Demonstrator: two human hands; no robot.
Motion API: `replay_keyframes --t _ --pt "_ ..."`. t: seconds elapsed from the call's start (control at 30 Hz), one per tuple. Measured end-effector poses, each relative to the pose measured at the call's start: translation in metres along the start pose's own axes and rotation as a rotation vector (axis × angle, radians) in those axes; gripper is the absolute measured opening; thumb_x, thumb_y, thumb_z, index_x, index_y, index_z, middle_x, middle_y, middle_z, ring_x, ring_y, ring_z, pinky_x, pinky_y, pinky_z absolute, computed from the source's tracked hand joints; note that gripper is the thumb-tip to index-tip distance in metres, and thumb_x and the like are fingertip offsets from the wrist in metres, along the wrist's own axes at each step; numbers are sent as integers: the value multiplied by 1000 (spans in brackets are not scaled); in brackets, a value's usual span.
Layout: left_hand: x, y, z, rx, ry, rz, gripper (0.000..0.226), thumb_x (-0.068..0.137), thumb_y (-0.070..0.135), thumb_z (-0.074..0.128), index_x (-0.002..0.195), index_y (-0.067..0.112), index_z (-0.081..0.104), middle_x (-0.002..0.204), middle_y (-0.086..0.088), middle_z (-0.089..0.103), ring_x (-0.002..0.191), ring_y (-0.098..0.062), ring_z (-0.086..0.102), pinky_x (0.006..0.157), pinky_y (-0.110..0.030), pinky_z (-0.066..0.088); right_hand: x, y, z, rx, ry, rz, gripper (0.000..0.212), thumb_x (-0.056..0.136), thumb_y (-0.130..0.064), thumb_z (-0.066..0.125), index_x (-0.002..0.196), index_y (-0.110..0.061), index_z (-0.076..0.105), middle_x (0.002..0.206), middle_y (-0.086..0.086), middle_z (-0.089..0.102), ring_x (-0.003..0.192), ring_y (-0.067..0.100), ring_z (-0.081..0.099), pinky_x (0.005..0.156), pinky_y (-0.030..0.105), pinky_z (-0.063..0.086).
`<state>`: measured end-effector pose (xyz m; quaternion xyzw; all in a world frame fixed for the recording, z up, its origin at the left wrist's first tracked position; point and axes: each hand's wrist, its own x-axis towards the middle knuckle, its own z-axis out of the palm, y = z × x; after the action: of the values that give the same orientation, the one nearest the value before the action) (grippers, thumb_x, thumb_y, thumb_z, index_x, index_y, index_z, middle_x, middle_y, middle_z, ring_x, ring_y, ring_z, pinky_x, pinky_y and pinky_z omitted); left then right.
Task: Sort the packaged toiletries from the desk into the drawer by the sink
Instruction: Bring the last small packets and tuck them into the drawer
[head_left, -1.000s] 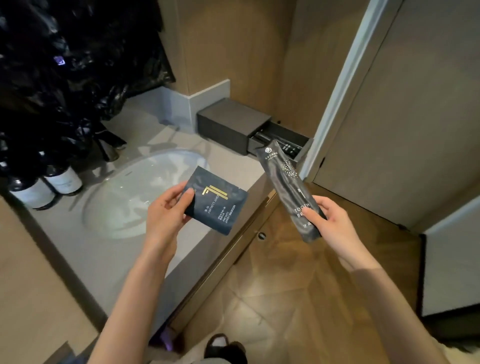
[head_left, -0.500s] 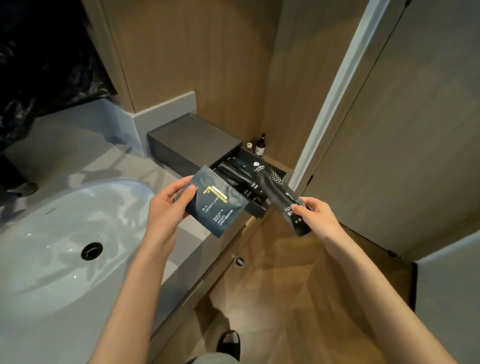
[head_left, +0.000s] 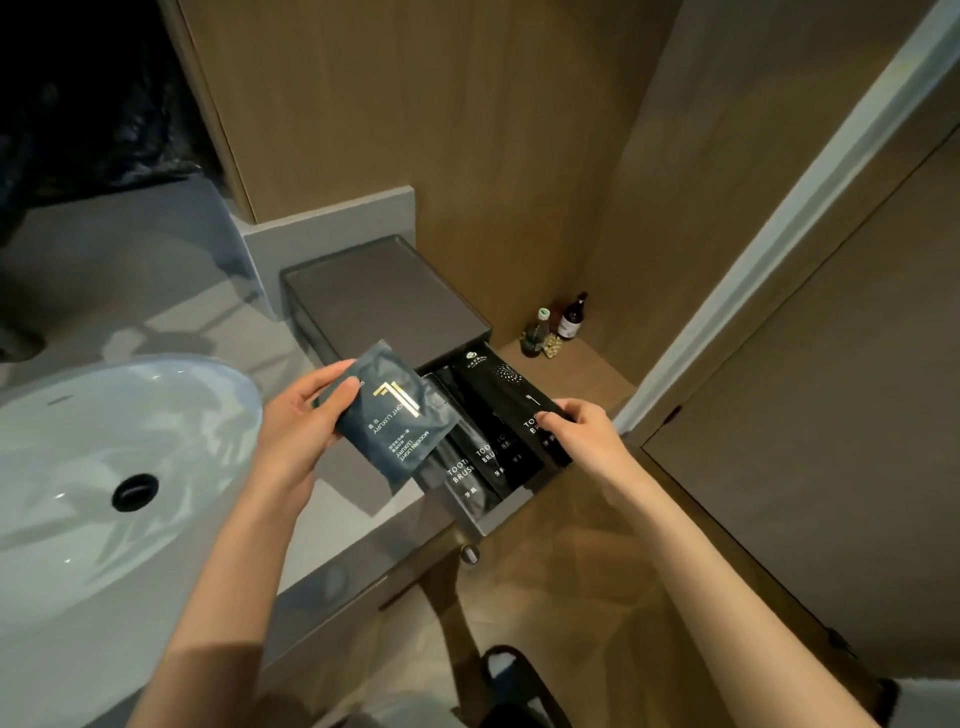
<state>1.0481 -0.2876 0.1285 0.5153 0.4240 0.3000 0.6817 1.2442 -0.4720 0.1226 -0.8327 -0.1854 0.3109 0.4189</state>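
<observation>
Packaged toiletries are in both hands over the counter's right end. Nearest, the left hand pinches a dark blue square sachet by its left edge, thumb on the printed face and fingers behind; the sachet (gold emblem, white lettering) is held in the air, tilted, partly covering the left side of the open drawer. Just to the right, the right hand grips a long black toothbrush packet near its lower end, fingertips curled over the top, and the packet lies lengthwise along the drawer's right side. Two more black toothbrush packets lie side by side in the drawer between the sachet and the held one, their white lettering facing up. The drawer is pulled out from a dark grey box standing on the grey counter. To the left is the white sink basin with its dark drain. Farther off, past the drawer, small bottles stand on the wooden floor in the corner against the wood-panelled wall.
</observation>
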Motion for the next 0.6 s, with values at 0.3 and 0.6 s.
replay_keyframes --t 0.3,0.6 --pt "-30 -20 43 -82 301 37 24 91 4 58 112 13 62 79 10 69 58 9 63 52 -8 48 39 8 -12 -592 -206 -422 69 90 -36 61 147 -23 24 135 8 42 109 24 58 82 32 47" --pt "-68 -35 65 -64 464 24 23 90 9 59 113 15 62 88 5 65 75 -4 59 54 -8 48 49 10 3 -1127 -279 -686 73 95 -36 52 152 -9 16 159 11 13 141 35 22 106 44 39"
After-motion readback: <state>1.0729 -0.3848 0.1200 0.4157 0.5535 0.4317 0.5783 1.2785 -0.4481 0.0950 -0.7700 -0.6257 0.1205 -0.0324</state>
